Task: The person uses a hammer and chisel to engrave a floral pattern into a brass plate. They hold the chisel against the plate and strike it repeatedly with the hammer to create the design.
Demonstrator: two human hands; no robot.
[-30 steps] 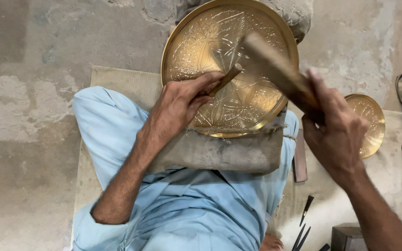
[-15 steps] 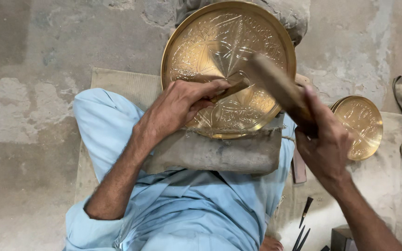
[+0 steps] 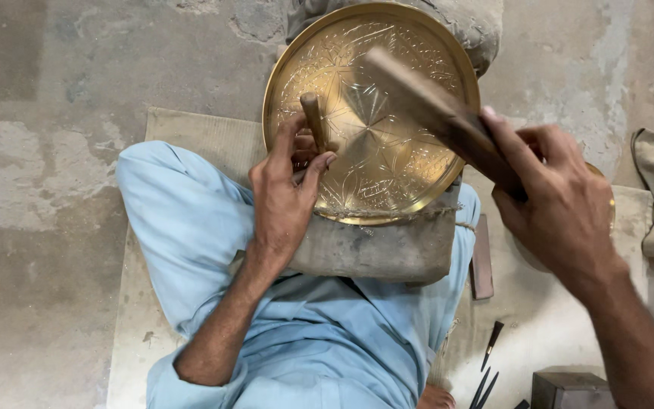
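Raising my right hand (image 3: 562, 204), fingers clenched on the wooden mallet (image 3: 437, 113), I now stand the chisel (image 3: 312, 121), pinched in my left hand (image 3: 285, 197), upright near the brass tray (image 3: 425, 182)'s left rim.

The wooden mallet (image 3: 425, 106) is motion-blurred at its head toward eleven o'clock, the right hand (image 3: 562, 201) hides most of a smaller brass dish (image 3: 609, 198) at three o'clock, and the dark block (image 3: 569, 390) is cut off at five o'clock.

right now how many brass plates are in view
2: a large engraved brass plate propped on the lap, and a smaller one mostly hidden behind the right hand. More may be hidden.
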